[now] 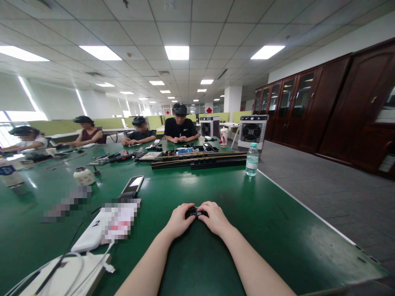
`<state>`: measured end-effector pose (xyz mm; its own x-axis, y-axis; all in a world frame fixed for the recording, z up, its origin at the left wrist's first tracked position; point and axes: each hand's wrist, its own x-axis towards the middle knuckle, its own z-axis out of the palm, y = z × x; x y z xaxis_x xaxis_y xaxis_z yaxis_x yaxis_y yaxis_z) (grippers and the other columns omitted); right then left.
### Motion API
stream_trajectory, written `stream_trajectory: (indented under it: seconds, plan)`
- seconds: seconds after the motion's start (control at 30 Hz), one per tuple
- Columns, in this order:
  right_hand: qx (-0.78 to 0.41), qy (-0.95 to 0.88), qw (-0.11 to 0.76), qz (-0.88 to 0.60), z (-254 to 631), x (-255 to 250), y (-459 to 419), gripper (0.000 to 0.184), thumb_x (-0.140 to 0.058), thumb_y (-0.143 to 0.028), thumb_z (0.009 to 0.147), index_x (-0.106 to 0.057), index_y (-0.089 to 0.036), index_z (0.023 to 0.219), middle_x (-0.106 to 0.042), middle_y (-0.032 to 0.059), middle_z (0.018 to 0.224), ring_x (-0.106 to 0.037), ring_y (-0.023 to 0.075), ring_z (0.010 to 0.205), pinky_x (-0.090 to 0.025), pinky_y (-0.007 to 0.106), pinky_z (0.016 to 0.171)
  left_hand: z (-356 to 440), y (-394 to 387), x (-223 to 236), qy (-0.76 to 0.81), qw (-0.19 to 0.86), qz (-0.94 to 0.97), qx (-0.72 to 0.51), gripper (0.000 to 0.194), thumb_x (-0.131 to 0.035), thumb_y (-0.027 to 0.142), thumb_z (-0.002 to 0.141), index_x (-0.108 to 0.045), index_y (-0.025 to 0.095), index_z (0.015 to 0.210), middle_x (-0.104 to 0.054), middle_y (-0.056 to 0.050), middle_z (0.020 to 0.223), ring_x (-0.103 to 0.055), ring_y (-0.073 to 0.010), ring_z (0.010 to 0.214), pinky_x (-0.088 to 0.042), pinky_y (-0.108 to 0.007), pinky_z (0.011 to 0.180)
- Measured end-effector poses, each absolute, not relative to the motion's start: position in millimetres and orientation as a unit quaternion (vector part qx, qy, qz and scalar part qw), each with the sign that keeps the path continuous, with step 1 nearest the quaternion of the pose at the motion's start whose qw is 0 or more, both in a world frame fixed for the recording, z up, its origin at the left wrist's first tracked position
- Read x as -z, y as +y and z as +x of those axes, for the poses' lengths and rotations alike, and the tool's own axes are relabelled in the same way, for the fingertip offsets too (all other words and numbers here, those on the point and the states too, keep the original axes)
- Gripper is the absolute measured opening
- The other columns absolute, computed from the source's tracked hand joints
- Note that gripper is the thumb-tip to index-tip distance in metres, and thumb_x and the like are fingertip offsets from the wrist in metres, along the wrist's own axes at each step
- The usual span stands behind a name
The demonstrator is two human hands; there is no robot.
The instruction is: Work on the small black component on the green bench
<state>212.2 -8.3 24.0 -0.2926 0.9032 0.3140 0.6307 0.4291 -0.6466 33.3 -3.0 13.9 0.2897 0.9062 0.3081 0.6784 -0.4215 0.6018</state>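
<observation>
Held a small black part in both hands, straight ahead at the green table; could not tell whether touching its surface or just above. Gripped one end with the left hand and the other with the right hand, both curled closed. Looked, in judgement, like close two-handed handling; could not make out pressing, turning or plain holding under the covering grip. Seemed to call for even control at both ends.

Saw at left a power bank, overlapped in view by a blurred packet, a phone just beyond, and cables trailing over a pale box. Noted a bottle ahead to the right, near the table's edge, with long black rails lying crosswise beside it. Spotted a co-worker opposite, past the rails. Judged the cables likeliest to snag a leftward move, and the bottle and rails to limit reaching forward.
</observation>
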Motion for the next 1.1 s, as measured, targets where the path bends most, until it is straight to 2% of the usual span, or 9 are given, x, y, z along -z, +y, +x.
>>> stream_trajectory:
  seconds: [0.13,0.33,0.5,0.73,1.1]
  plan:
    - [-0.224,-0.772,0.333,-0.493,213,-24,-8,0.023,-0.064,-0.018,0.068,-0.068,-0.027,0.088,-0.063,0.0027,0.103,-0.054,0.0219,0.099,-0.039,0.039,0.092,33,-2,-13,0.506,0.181,0.783,-0.313,0.039,-0.059,0.018,0.072,-0.058,0.018,0.112,-0.062,-0.007,0.109,-0.056,-0.0214,0.101,-0.042,-0.034,0.092]
    - [-0.292,-0.734,0.39,-0.472,217,-20,-3,0.044,-0.056,-0.009,0.063,-0.06,-0.02,0.105,-0.063,0.0054,0.103,-0.058,0.019,0.096,-0.043,0.034,0.091,33,-2,-12,0.511,0.177,0.781,-0.314,0.038,-0.058,0.02,0.074,-0.058,0.017,0.111,-0.061,-0.008,0.109,-0.056,-0.0217,0.1,-0.042,-0.035,0.092]
    - [-0.295,-0.719,0.406,-0.481,216,-16,0,0.036,-0.051,-0.009,0.068,-0.06,-0.018,0.101,-0.064,0.0067,0.102,-0.059,0.0185,0.096,-0.045,0.033,0.092,34,-1,-10,0.522,0.176,0.773,-0.314,0.038,-0.056,0.02,0.075,-0.056,0.019,0.113,-0.059,-0.008,0.112,-0.055,-0.0219,0.103,-0.041,-0.036,0.094]
    - [-0.292,-0.67,0.431,-0.529,217,-9,7,0.037,-0.04,-0.004,0.072,-0.059,-0.019,0.101,-0.065,0.0064,0.103,-0.061,0.0157,0.096,-0.046,0.032,0.092,34,2,-7,0.537,0.171,0.764,-0.314,0.038,-0.054,0.019,0.076,-0.055,0.016,0.115,-0.059,-0.009,0.112,-0.054,-0.0222,0.104,-0.04,-0.036,0.095]
    - [-0.295,-0.66,0.438,-0.535,218,-7,10,0.036,-0.038,-0.003,0.074,-0.06,-0.018,0.097,-0.067,0.0064,0.1,-0.062,0.0145,0.096,-0.046,0.031,0.092,34,2,-7,0.54,0.174,0.758,-0.322,0.035,-0.053,0.017,0.077,-0.056,0.015,0.111,-0.057,-0.01,0.111,-0.053,-0.0217,0.105,-0.039,-0.035,0.096]
